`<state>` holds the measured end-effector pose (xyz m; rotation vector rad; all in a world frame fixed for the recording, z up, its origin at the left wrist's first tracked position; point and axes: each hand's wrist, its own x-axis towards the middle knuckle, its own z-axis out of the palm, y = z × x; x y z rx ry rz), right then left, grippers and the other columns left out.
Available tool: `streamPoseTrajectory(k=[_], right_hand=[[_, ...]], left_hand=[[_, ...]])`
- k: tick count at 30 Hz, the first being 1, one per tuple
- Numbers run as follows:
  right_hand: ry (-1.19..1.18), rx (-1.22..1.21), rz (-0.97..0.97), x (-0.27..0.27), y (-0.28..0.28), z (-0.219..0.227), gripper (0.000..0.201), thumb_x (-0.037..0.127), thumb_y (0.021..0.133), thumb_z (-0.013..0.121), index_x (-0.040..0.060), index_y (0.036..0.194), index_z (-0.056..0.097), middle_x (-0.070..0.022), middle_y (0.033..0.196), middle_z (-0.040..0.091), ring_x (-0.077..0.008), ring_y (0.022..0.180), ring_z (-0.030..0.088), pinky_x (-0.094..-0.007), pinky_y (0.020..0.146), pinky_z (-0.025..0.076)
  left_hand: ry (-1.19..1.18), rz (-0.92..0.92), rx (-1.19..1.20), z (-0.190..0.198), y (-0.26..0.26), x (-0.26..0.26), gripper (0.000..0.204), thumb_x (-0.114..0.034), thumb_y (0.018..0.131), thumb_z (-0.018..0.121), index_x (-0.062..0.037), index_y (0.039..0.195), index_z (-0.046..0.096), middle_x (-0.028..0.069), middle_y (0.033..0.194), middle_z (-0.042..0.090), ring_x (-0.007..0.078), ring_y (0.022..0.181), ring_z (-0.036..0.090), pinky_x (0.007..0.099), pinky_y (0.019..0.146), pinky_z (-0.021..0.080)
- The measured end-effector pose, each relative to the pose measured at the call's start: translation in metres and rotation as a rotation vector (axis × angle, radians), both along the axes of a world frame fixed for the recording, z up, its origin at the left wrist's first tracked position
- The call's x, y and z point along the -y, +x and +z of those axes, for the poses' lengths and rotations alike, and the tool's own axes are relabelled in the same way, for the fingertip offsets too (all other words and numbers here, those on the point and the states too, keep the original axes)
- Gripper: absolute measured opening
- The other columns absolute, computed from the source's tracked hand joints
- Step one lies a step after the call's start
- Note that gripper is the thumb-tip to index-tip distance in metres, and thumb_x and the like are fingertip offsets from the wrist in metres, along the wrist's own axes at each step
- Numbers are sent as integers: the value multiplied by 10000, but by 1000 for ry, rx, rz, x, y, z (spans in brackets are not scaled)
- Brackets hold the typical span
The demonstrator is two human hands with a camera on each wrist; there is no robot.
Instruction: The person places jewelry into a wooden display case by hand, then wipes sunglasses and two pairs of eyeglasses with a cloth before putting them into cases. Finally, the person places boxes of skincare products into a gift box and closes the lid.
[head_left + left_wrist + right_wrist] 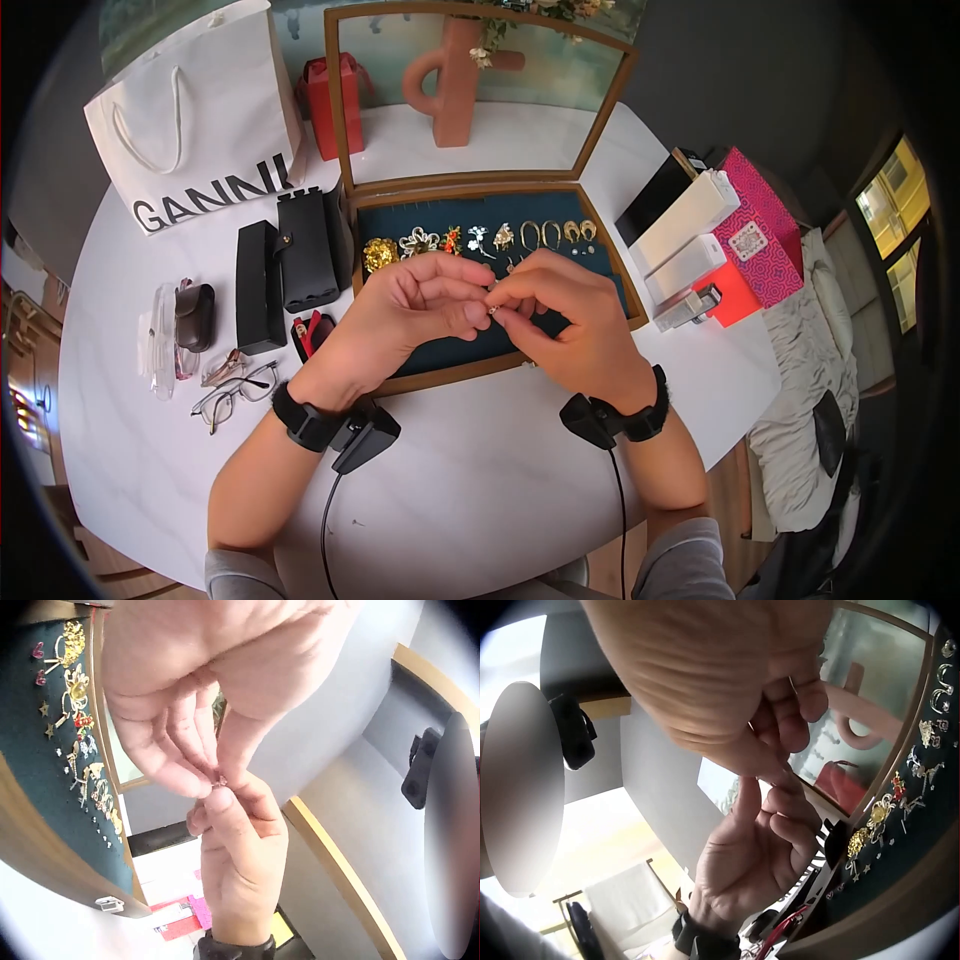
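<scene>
Both hands meet above the open jewelry case (440,378), fingertips together. A tiny pinkish, shiny piece (220,782) shows between them in the left wrist view; its shape is too small to tell. The left hand (385,315) pinches at it with thumb and fingers, and the right hand (575,320) pinches it from the other side. Behind the hands, on the dark teal lining, lie a gold flower piece (380,254), a silver flower piece (418,241), a red-orange piece (452,239) and hoop earrings (530,235). In the right wrist view the fingers hide the small piece.
Left of the case are a white paper bag (200,120), black cases (308,250), glasses (235,395) and a brown pouch (195,318). White boxes (685,225) and a pink patterned box (755,235) stand at the right. The glass lid (333,100) is raised, a pink vase (457,90) behind it.
</scene>
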<state>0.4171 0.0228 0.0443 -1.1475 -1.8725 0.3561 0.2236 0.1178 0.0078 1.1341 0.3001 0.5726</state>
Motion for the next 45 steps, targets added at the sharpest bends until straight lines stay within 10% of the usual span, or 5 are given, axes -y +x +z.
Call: streamPoseTrajectory(k=[45], right_hand=[[233, 54, -122, 2, -12, 0, 206, -99, 783, 722, 6, 956, 684, -92, 852, 679, -200, 669, 624, -285, 606, 493]], left_hand=[[-90, 2, 63, -1, 6, 11, 206, -198, 1001, 646, -10, 1082, 673, 26, 919, 689, 74, 795, 621, 218, 745, 521]])
